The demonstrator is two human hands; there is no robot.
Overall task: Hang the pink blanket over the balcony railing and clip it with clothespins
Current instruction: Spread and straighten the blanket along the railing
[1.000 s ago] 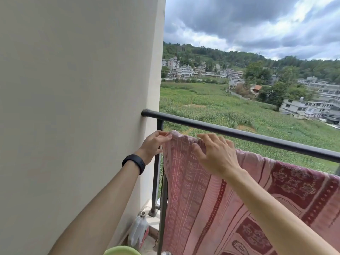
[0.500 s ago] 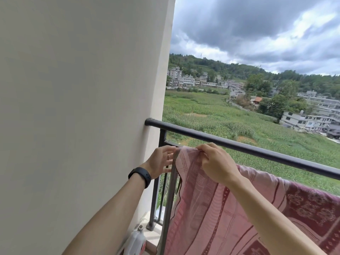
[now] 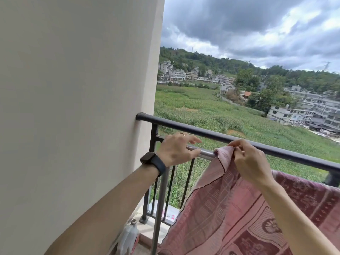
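Two hands at the silver bar [image 3: 206, 154]: right hand [image 3: 252, 162] pinches a top corner of the pink blanket [image 3: 220, 208] on it. Left hand [image 3: 174, 150] rests loose-fingered beside it, gripping nothing.

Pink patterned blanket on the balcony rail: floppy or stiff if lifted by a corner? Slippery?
Likely floppy: the pink patterned blanket sags in folds below the corner the right hand pinches. Probably light, since a fingertip pinch holds that corner up. May slide on the smooth silver metal rail until clipped.
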